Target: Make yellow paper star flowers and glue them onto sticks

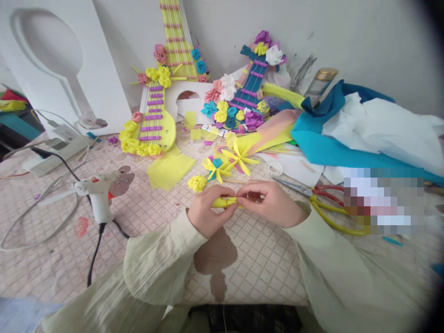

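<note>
Between my two hands, over the near middle of the table, is a small folded piece of yellow paper (225, 202). My left hand (211, 209) is closed around its left end, thumb beneath and fingers above. The fingertips of my right hand (270, 201) pinch its right end. Part of the piece is hidden by the fingers. Just beyond the hands lie a yellow paper rosette (197, 183), a yellow star-shaped flower with a teal centre (218, 169) and another yellow star-shaped flower (240, 157).
A white glue gun (99, 196) stands at left, its cord trailing. Scissors (308, 189) with red and yellow handles lie at right. Behind are a yellow paper-flowered lute model (157, 122), a blue one (251, 85), yellow sheets (169, 171) and teal sheeting (312, 134).
</note>
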Available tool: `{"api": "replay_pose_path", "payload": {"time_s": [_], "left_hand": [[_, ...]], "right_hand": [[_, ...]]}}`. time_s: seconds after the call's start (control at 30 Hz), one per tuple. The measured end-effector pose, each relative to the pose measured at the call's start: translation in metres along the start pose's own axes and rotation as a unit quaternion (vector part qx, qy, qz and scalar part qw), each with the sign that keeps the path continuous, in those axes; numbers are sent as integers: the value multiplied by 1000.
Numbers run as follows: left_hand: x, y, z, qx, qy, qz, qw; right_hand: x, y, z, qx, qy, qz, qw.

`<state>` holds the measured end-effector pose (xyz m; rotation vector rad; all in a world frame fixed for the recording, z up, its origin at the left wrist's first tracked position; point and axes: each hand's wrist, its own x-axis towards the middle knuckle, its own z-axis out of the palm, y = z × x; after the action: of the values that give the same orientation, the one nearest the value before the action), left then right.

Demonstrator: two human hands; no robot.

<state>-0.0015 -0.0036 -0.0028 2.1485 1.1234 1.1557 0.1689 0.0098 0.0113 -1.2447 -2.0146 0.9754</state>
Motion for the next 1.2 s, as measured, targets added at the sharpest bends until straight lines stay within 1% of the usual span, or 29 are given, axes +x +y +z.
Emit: {"api": "replay_pose_path", "payload": {"time_s": [0.1,0.3,0.63,0.8,0.97,1.2], "left_hand": [[0,-1,-1,-20,-12,-19,1000],[1,-3,-2,-50,-27,-30,998],[2,-3,-1,-14,-31,-38,999],[1,-3,-1,0,-31,-45,998],[1,-5,0,2,-32,-35,999],[3,-6,-1,12,-42,1,999]], "right_hand": [[-1,-2,-2,15,-13,20,1000],[-1,-1,-3,29,-11,29,999],[-1,-4,-2,16,-4,20,1000],[-1,-2,-3,10,-6,1,1000],[-1,-1,-4,15,-17,1,1000],[0,-3,-5,26,-29,30,999]]}}
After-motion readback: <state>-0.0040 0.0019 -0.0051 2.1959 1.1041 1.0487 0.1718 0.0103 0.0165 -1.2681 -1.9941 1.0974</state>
